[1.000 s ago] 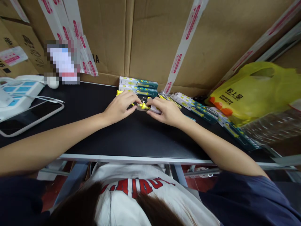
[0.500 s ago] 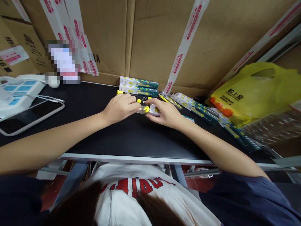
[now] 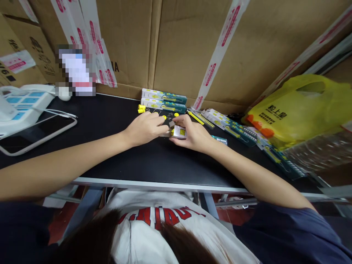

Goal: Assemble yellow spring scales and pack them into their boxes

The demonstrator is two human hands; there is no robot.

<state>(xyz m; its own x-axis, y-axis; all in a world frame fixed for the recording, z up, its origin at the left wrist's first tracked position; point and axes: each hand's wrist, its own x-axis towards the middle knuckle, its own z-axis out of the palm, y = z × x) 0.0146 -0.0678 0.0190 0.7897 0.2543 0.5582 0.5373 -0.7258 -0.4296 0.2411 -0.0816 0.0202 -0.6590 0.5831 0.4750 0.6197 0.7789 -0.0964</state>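
Note:
In the middle of the black table, my right hand (image 3: pixel 194 135) is closed around a small slim box (image 3: pixel 179 132). The box's white end with a yellow square label faces left, and its teal end pokes out past my wrist. My left hand (image 3: pixel 145 128) pinches a thin, clear-looking part at the box's open left end. A yellow piece (image 3: pixel 172 132) shows just at that opening; the rest of it is hidden. Behind my fingers lie small yellow caps (image 3: pixel 176 114), thin wire hooks (image 3: pixel 169 116) and yellow cylinders (image 3: pixel 141 109).
Two matching boxes (image 3: pixel 164 105) lie at the back, with more boxes (image 3: pixel 229 126) to the right. Yellow rods (image 3: pixel 195 117) lie between them. A yellow plastic bag (image 3: pixel 297 110) is at far right; a phone (image 3: pixel 38 134) and power strip (image 3: pixel 35 97) at left.
The yellow-ended piece, which stood outside the box, has gone mostly into its open end. My left fingers have come closer to the box, whose labelled face now shows more.

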